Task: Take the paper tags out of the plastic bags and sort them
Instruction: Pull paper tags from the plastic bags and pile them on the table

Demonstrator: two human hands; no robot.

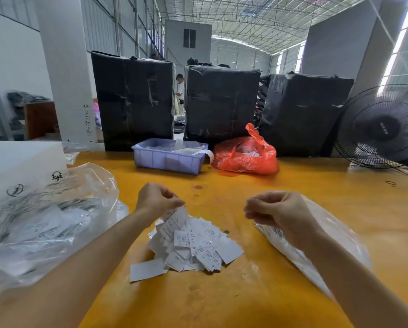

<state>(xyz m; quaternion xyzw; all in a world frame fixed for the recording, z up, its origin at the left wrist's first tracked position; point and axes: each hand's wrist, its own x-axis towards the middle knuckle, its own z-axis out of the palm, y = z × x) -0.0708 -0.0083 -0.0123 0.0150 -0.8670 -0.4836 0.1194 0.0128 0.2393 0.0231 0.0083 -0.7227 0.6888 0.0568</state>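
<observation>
A loose heap of white paper tags (193,247) lies on the yellow table (293,190) between my forearms. My left hand (156,200) hovers over the heap's far left and pinches a few tags (177,217) that hang down from its fingertips. My right hand (276,214) is to the right of the heap, fingers curled, over a flat clear plastic bag (335,235) lying under that wrist; whether it grips the bag is hidden. A big crumpled clear bag (46,223) holding more tags sits at the left.
A blue plastic crate (167,159) and a red plastic bag (248,155) sit at the table's far side, before three black wrapped bales (222,102). A black fan (383,126) stands at the far right. A white foam block (20,162) is at the left. A person stands far behind.
</observation>
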